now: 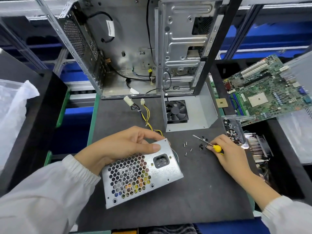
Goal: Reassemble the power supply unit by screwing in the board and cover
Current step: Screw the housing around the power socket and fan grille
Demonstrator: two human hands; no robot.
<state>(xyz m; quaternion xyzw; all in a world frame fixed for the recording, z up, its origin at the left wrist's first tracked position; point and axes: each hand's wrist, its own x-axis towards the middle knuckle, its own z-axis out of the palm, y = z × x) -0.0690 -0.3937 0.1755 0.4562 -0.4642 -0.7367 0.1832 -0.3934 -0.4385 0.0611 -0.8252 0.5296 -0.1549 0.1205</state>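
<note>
Single head-worn wide-angle view, looked forward and steeply down, close above the dark bench mat point(194, 191), open computer case point(135, 48) at the far edge.

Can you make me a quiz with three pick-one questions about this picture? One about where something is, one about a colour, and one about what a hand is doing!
1. Where do the loose screws lie?
A. on the dark mat
B. inside the computer case
C. on the green board

2. What colour is the screwdriver handle?
A. red
B. yellow
C. blue

3. What is the left hand doing?
A. resting flat on the mat
B. pointing at the fan
C. holding the power supply unit

Answers:
1 A: they lie scattered on the mat by the right hand.
2 B: yellow shows in the right hand's grip.
3 C: fingers curl over its top edge.
</note>
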